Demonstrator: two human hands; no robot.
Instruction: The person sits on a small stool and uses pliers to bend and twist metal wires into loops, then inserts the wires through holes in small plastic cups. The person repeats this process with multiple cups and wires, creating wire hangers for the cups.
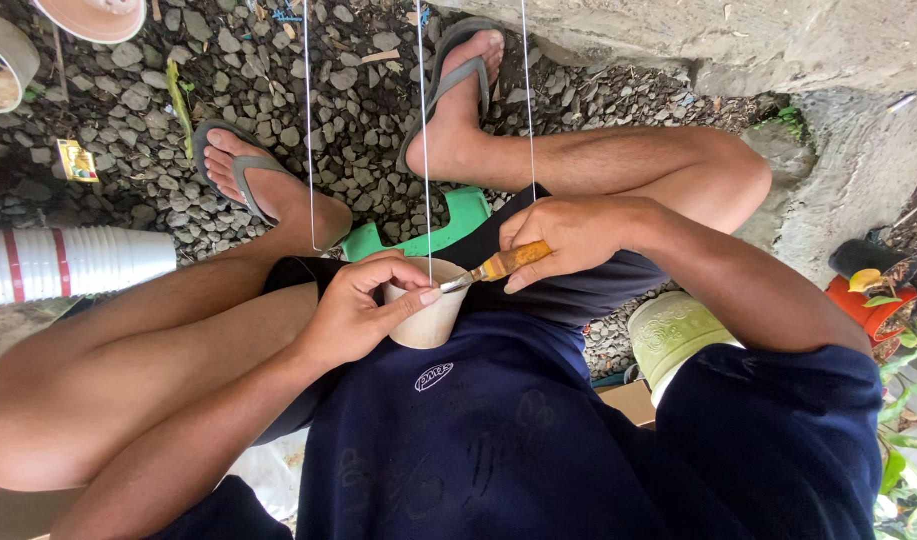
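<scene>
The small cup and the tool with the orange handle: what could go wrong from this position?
1. The tool has its metal tip at the rim of the cup, right beside the left hand's thumb; a slip could hurt that thumb.
2. The cup is held in the air over the lap, not resting on anything, so a hard push from the right hand might knock it loose or deform it.

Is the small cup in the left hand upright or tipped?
Tipped. The cup leans, its mouth turned toward the knife; the left hand grips its rim.
</scene>
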